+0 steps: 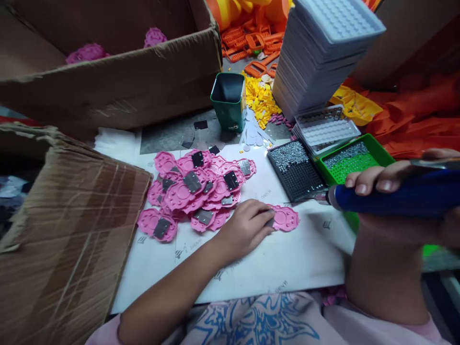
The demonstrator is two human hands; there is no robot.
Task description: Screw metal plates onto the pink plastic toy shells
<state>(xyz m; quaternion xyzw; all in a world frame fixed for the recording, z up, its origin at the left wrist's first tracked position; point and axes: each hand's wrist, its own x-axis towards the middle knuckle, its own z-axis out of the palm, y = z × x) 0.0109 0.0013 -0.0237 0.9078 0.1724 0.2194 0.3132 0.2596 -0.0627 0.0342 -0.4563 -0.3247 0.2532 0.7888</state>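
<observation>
My left hand point(247, 227) rests on the white sheet point(294, 258), its fingers curled onto the edge of a single pink plastic piece point(285, 218) that lies apart from the others. A heap of several pink pieces point(194, 189) with small grey metal plates lies just left of that hand. My right hand point(391, 179) is wrapped round a blue powered screwdriver point(395, 196), held level at the right. Its metal tip point(318, 196) points left at the near corner of a black screw tray point(296, 167).
A green tray point(354, 163) of screws sits beside the black one. Behind stand a tall stack of grey trays point(319, 52), a green cup point(229, 100), yellow bits point(260, 98) and orange parts point(258, 43). Cardboard boxes point(108, 72) point(68, 239) fill the left.
</observation>
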